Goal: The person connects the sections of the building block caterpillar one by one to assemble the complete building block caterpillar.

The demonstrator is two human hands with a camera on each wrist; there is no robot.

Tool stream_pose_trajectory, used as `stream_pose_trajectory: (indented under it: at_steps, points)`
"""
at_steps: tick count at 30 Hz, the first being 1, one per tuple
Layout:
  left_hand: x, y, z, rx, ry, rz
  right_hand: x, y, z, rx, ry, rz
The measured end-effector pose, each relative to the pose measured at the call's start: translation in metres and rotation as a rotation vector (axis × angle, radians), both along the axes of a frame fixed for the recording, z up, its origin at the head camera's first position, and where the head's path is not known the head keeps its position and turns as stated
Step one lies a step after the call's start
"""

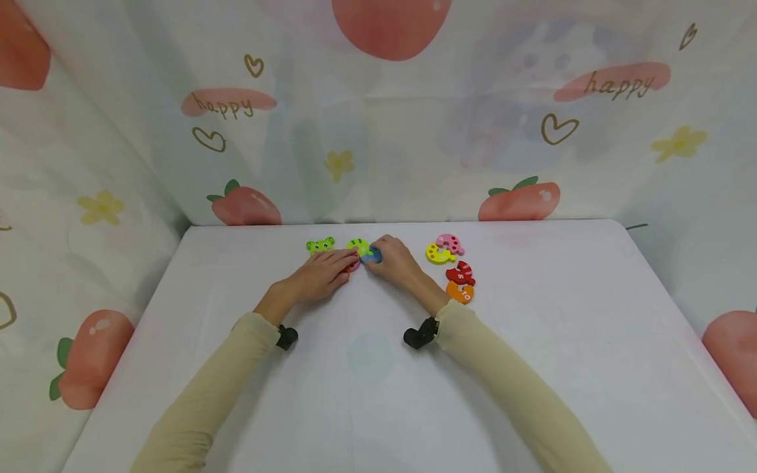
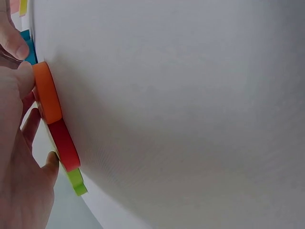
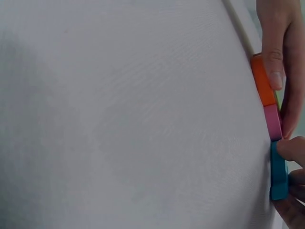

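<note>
My right hand point(image 1: 397, 261) pinches a blue puzzle piece point(image 1: 372, 256) between thumb and fingers, beside a light green striped piece point(image 1: 357, 246). In the right wrist view the blue piece point(image 3: 278, 171) lies flat on the table at the end of a pink piece point(image 3: 272, 122). My left hand point(image 1: 322, 274) rests over the row with fingers extended, covering much of it. Under it, the left wrist view shows the edges of an orange piece point(image 2: 47, 93), a red piece point(image 2: 65, 144) and a green piece point(image 2: 76, 181). A green animal-head piece point(image 1: 320, 246) pokes out beyond the left hand.
Right of the hands lie a yellow piece point(image 1: 439, 254) against a pink spotted piece point(image 1: 451, 243), and a red piece point(image 1: 460, 272) above a numbered orange piece point(image 1: 460, 292). A printed curtain point(image 1: 378, 144) hangs behind the white table point(image 1: 367, 407).
</note>
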State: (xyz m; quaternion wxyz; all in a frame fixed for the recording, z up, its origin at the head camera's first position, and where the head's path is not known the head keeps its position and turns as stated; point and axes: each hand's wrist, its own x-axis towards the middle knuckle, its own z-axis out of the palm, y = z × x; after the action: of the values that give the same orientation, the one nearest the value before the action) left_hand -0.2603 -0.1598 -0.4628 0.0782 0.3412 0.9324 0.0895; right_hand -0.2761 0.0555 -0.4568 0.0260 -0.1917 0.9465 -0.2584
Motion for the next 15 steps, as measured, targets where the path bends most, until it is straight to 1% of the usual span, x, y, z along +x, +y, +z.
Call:
stream_pose_trajectory:
  at_steps: [5, 11, 15]
  points:
    - [-0.0003, 0.0002, -0.0003, -0.022, 0.003, -0.004, -0.0006, 0.0006, -0.0037, 0.006, -0.011, -0.003]
    - [-0.0002, 0.0008, 0.0018, -0.013, 0.006, -0.016, -0.0015, 0.0009, -0.0054, 0.014, -0.014, -0.01]
    - [-0.0007, 0.0017, 0.0028, -0.027, 0.015, -0.02, -0.0019, 0.0026, -0.0035, 0.039, -0.031, 0.015]
